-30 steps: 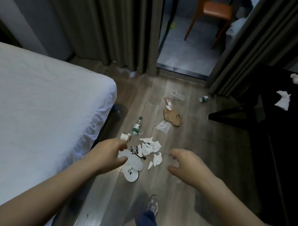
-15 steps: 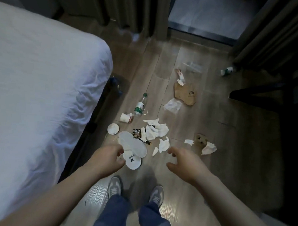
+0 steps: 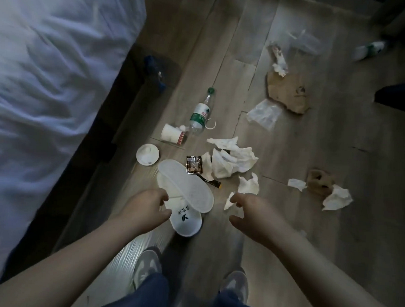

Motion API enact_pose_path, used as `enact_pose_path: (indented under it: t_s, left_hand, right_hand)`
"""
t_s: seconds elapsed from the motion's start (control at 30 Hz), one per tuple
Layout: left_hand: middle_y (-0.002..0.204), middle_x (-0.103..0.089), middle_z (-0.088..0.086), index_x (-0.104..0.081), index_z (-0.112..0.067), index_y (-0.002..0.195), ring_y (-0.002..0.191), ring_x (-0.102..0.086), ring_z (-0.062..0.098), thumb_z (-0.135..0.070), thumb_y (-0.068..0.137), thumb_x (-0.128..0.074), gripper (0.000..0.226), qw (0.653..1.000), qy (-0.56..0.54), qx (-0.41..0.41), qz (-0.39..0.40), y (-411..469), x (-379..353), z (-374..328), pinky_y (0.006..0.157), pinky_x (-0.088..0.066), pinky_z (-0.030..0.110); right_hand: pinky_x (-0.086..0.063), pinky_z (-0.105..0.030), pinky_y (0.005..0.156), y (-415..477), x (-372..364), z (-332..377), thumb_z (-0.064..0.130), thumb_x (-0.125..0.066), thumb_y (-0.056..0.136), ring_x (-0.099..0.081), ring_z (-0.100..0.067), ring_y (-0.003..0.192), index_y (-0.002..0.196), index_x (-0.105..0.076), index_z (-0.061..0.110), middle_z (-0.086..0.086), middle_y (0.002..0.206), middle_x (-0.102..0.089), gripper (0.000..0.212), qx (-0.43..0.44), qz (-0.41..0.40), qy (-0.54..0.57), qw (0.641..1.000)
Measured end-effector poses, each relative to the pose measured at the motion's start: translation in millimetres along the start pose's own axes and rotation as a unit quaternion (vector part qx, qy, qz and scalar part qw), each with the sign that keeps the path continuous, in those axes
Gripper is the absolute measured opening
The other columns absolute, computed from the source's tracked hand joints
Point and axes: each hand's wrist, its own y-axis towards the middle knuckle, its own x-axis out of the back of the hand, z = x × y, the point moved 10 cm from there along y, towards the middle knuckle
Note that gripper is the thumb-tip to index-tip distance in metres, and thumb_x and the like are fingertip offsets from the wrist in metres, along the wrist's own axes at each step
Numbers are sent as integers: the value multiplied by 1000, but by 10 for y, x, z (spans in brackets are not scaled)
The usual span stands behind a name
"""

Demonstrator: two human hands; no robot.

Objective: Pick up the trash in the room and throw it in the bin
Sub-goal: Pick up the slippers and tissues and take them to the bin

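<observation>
Trash is strewn over the wooden floor ahead of my feet. Two white disposable slippers (image 3: 186,189) lie overlapped in the middle. My left hand (image 3: 144,208) hovers at their left edge, fingers loosely curled, holding nothing. My right hand (image 3: 252,214) hangs above a small tissue scrap (image 3: 229,201), fingers loosely bent and empty. Beyond lie crumpled tissues (image 3: 233,158), a dark snack wrapper (image 3: 193,165), a paper cup (image 3: 173,134), a white lid (image 3: 147,154) and a plastic bottle (image 3: 199,114). No bin is in view.
A bed with white sheets (image 3: 50,79) fills the left side. Torn cardboard (image 3: 288,92), a clear plastic bag (image 3: 263,114), more tissues (image 3: 336,198) and a second bottle (image 3: 370,49) lie to the right. A dark furniture leg (image 3: 396,95) stands far right. My shoes (image 3: 147,268) are below.
The view has tilted down and moved closer to the trash. Both hands have dropped toward the slippers and the tissue scraps, still empty.
</observation>
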Motion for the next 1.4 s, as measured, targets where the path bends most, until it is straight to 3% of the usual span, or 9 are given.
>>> enact_pose_path:
  t_s: [0.2,0.37,0.53,0.63,0.83,1.0,1.17,1.23,1.4]
  left_hand:
    - [108,-64,-3,-59,-21,118,93,-60,14,-61,82,-56,54,1000,9,13,-27,919,-814,584,76,-51,30]
    - [112,-63,0,-56,-19,119,97,-60,15,-56,83,-59,52,997,13,-12,-75,1445,-1114,886,76,-48,28]
    - [106,-62,-3,-57,-19,112,94,-59,15,-60,79,-60,52,998,18,7,-55,1438,-1307,1024,82,-51,33]
    - [91,-58,-7,-52,-22,92,87,-56,14,-58,79,-63,39,998,-10,21,-57,1319,-1323,1042,74,-46,28]
    - [81,-48,-12,-42,-31,82,78,-50,11,-56,80,-65,34,997,-39,27,-59,1324,-1479,1126,60,-36,25]
    - [73,-48,-16,-39,-33,70,65,-45,-3,-50,81,-67,35,993,-83,27,-74,1318,-1482,1186,50,-30,17]
    - [74,-53,-14,-44,-29,73,66,-49,-1,-49,79,-70,32,991,-109,30,-68,1410,-1583,1268,51,-32,18]
    - [78,-55,-14,-49,-31,84,70,-51,0,-48,78,-70,28,990,-128,21,-61,1455,-1611,1285,53,-35,18]
    - [87,-62,-7,-55,-20,108,76,-58,6,-47,74,-75,48,977,-201,41,-63,1504,-1728,1339,60,-46,21]
  right_hand:
    - [-46,-29,88,1174,-873,-90,33,-62,85,-55,-19,114,130,-52,22,-1,127,-59,47,55,12,-61,997]
    - [-49,-30,79,1848,-1295,-3,41,-62,83,-59,-22,105,130,-51,19,-4,120,-61,53,128,-19,-175,976]
    - [-48,-33,86,1818,-1476,30,47,-64,82,-55,-25,112,138,-41,15,-8,126,-54,68,144,-5,-155,977]
    - [-48,-32,90,1650,-1525,-28,51,-68,77,-53,-24,115,136,-42,17,-6,129,-52,73,120,-11,-100,988]
    - [-46,-33,91,1744,-1624,-109,56,-69,74,-51,-23,115,135,-42,16,-6,130,-49,78,104,-15,-73,992]
    - [-51,-37,85,1941,-1521,-131,60,-71,70,-57,-24,104,128,-48,15,-7,120,-58,77,90,-28,-53,994]
    - [-47,-34,85,2084,-1657,-124,66,-69,69,-52,-23,111,133,-42,16,-7,125,-52,86,82,-2,-62,995]
    - [-46,-33,91,2134,-1690,-82,68,-69,68,-50,-23,118,141,-35,16,-6,132,-49,96,83,2,-62,995]
    - [-46,-39,95,2224,-1815,-41,74,-70,60,-48,-27,118,139,-30,21,-7,131,-43,103,66,14,-54,996]
